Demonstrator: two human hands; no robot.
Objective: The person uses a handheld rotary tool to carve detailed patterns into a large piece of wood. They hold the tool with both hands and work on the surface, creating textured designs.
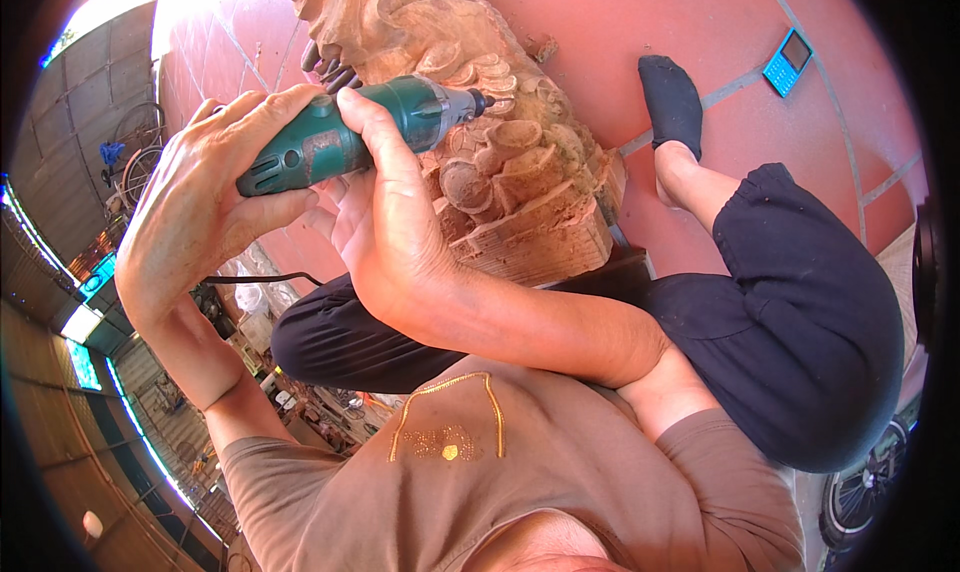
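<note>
Green rotary tool point(322, 154) was snug in both your grips: your left hand point(190, 192) wrapped around its back end, and your right hand point(392, 212) clasped the body further forward, thumb on top. Its black tip point(483, 102) pointed right, over the wood carving point(515, 177) on the far side of your lap. Couldn't tell whether the tip was touching the wood or just above it.

Biggest worry, imo, was the bit snagging on one of those deep curls or raised edges; that could've kicked the tool sideways and chipped a detail. You were bare-handed too, so if your right palm slid forward, your fingers might've ended up near the bit. That black cord point(262, 278) hung near your left wrist, and a tug on it could've thrown your aim off. Blue phone point(788, 62) lay far right on the tiled floor point(600, 22), probably only at risk from dust.
</note>
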